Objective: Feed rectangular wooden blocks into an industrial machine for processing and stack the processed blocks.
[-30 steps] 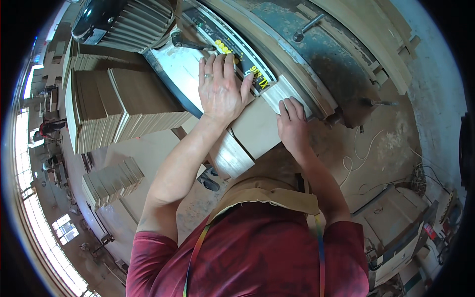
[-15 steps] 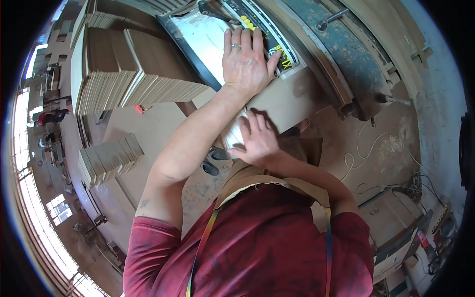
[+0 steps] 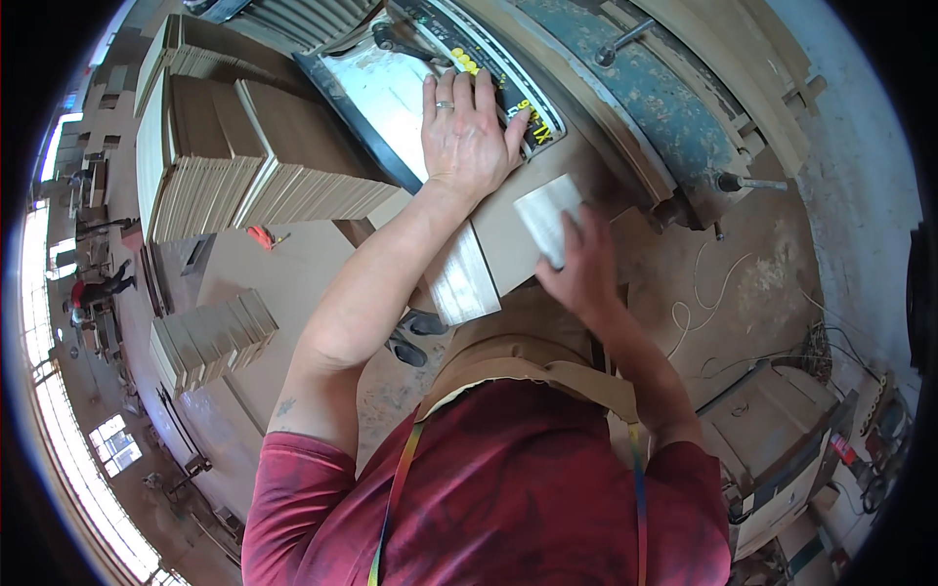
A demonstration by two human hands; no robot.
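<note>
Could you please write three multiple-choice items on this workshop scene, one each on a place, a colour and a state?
1. Where does the left hand rest?
A. Flat on the board at the machine table
B. On the floor
C. On the apron

2. What colour is the person's shirt?
A. Green
B. Dark red
C. White

3. How is the right hand engaged?
A. Hanging free at the side
B. Gripping a hammer
C. Holding the near end of a short pale board

Answers: 1 A, the palm lies spread on the flat board beside the shiny machine table. 2 B, the cloth under the tan apron is dark red. 3 C, its fingers close on the pale board's end.
</note>
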